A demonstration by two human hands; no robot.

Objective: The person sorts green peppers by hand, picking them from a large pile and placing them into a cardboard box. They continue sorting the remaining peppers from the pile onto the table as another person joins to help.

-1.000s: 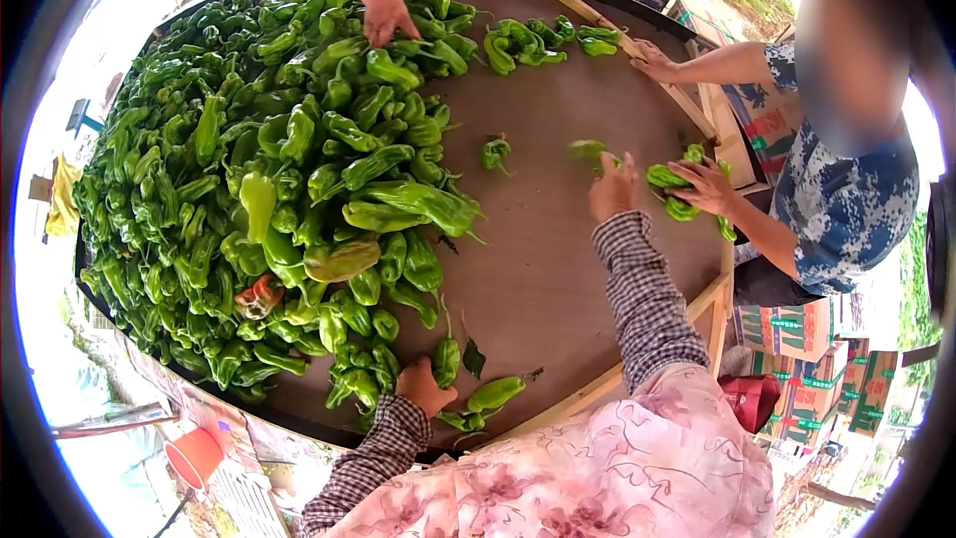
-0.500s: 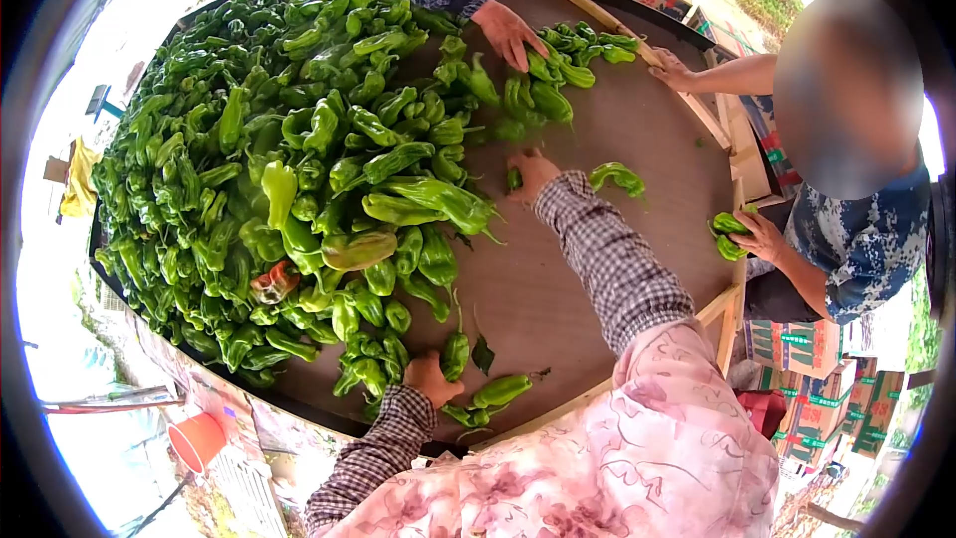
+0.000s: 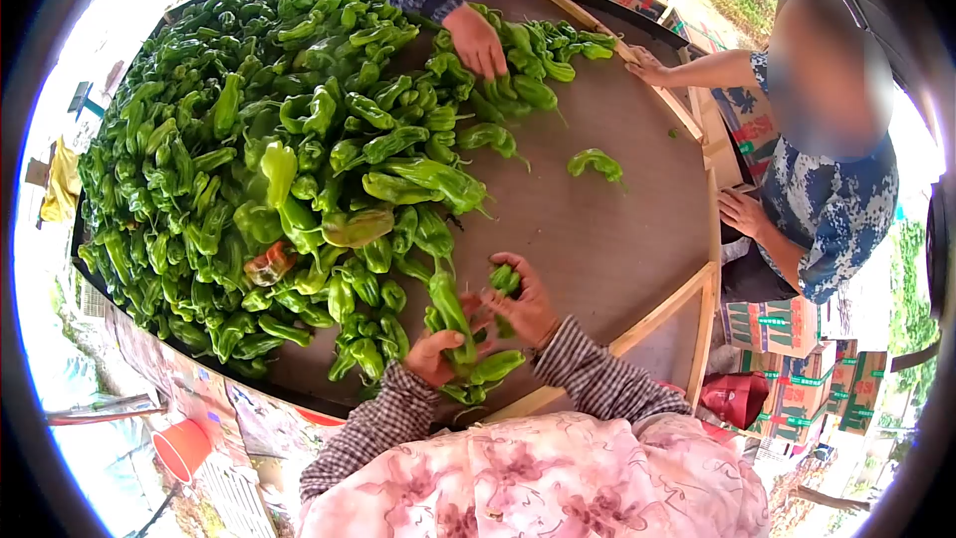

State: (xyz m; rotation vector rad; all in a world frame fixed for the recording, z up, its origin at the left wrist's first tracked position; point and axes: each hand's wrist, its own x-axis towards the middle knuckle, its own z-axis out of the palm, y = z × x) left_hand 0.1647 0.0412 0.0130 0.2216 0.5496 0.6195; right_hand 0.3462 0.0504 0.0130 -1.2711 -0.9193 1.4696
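Note:
My left hand is closed around a long green pepper at the near edge of the table. Just right of it, my right hand curls its fingers around a small green pepper. The two hands are close together, and motion blur smears the fingers between them. More green peppers lie beside and below my left hand. A large heap of green peppers covers the table's left side, with one reddish pepper in it.
Across the table a co-worker's hand touches peppers. Another person's hands rest at the wooden rim on the right. A lone pepper lies mid-table. Cartons and a red bucket stand below.
My right hand has drawn back from mid-table to my left hand, bringing a pepper. My left hand has lifted a long pepper. The person at right no longer holds peppers.

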